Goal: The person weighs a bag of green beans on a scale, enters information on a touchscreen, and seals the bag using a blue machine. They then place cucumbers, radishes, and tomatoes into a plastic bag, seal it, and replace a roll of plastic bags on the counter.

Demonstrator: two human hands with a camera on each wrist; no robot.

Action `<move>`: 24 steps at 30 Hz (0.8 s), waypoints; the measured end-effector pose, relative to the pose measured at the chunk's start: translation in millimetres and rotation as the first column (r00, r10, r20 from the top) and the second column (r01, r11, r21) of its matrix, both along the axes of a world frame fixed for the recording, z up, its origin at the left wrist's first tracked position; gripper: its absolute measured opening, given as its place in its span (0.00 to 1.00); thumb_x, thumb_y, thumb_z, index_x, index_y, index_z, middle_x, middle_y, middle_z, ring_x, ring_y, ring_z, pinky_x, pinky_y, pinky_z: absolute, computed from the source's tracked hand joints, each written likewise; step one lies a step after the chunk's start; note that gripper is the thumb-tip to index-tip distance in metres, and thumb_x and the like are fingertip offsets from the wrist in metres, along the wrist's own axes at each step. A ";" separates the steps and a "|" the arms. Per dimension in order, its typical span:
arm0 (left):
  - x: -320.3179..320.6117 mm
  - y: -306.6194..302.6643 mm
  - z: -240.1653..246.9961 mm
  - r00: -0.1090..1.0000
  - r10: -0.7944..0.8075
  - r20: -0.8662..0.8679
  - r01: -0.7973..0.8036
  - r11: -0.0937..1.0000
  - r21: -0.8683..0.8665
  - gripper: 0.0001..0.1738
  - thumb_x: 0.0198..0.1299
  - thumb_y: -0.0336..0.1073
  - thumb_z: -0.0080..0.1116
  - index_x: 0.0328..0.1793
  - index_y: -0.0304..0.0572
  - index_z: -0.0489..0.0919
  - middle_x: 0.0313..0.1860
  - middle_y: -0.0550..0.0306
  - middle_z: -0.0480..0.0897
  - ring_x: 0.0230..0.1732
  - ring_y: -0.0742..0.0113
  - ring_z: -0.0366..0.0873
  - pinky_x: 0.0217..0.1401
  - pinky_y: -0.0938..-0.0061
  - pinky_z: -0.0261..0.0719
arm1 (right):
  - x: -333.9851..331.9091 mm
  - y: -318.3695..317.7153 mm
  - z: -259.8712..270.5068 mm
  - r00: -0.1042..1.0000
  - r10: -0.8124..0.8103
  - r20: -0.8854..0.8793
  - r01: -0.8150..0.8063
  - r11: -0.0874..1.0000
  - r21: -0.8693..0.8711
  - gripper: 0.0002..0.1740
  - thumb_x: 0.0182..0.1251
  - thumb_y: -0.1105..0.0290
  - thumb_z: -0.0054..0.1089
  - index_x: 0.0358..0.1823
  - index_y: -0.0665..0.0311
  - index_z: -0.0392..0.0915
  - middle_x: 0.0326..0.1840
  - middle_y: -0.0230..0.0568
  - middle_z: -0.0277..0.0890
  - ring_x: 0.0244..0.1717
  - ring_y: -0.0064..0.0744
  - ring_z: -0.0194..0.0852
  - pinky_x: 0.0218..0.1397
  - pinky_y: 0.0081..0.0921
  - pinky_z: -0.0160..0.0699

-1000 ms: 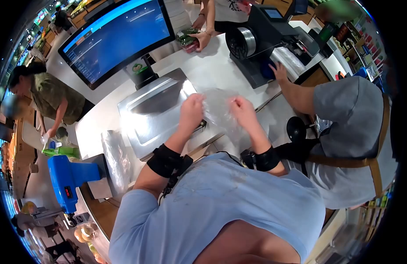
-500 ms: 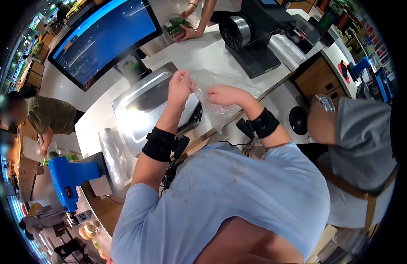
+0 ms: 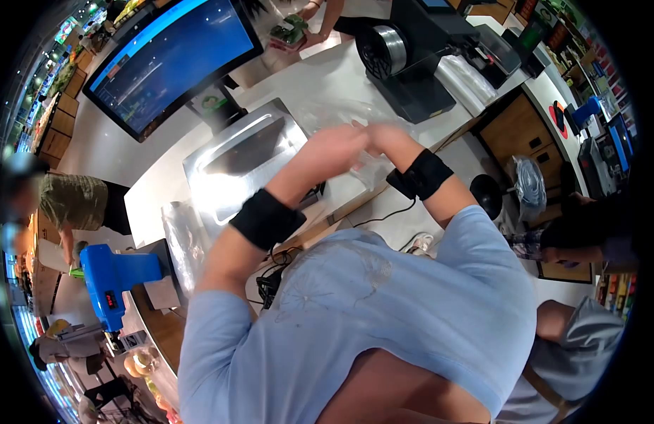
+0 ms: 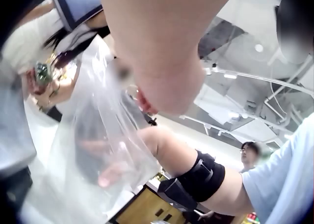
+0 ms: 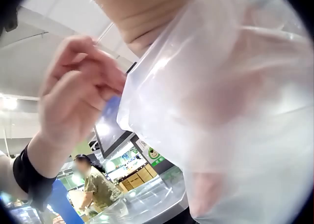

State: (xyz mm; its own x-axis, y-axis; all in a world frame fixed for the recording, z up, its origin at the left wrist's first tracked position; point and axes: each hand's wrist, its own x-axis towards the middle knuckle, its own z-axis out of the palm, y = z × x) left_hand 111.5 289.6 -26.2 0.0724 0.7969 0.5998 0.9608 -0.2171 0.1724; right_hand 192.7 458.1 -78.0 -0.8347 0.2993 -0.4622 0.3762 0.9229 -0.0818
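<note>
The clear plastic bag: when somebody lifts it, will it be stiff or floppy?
The clear plastic bag would probably be floppy, as it hangs in loose folds. It is likely light too, since the right hand shows through its thin film.

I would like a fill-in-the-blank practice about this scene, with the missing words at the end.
1. In the left wrist view, the person's ____ hand shows through a clear plastic bag.
2. The large monitor has a mostly ____ screen.
3. The wide band on the left forearm is ____.

Missing words: right; blue; black.
</note>
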 end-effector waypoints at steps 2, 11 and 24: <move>-29.6 26.3 -42.5 0.992 0.092 0.084 -0.037 0.863 -0.503 0.23 0.51 0.34 0.58 0.56 0.50 0.74 0.49 0.48 0.80 0.50 0.50 0.78 0.50 0.60 0.77 | 1.5 -2.9 0.0 0.999 0.040 -0.016 -0.039 0.998 0.051 0.65 0.28 0.37 0.78 0.70 0.61 0.59 0.61 0.57 0.70 0.62 0.51 0.70 0.61 0.41 0.71; -55.8 36.1 -32.7 0.893 0.283 -0.351 -0.450 0.594 -0.667 0.39 0.47 0.46 0.67 0.68 0.51 0.67 0.55 0.48 0.79 0.56 0.49 0.77 0.57 0.64 0.76 | 12.2 23.0 30.9 0.854 -0.101 -0.510 -0.152 0.890 -0.431 0.47 0.49 0.42 0.68 0.65 0.66 0.66 0.54 0.59 0.75 0.56 0.49 0.74 0.54 0.33 0.74; -124.3 66.2 -41.7 0.926 0.330 0.186 -0.103 0.691 -0.715 0.40 0.47 0.44 0.68 0.66 0.39 0.68 0.44 0.45 0.81 0.46 0.51 0.79 0.52 0.66 0.75 | 6.6 85.2 -1.4 0.568 0.190 -0.801 -0.302 0.953 0.012 0.27 0.52 0.50 0.64 0.14 0.68 0.70 0.16 0.51 0.69 0.27 0.55 0.69 0.56 0.41 0.72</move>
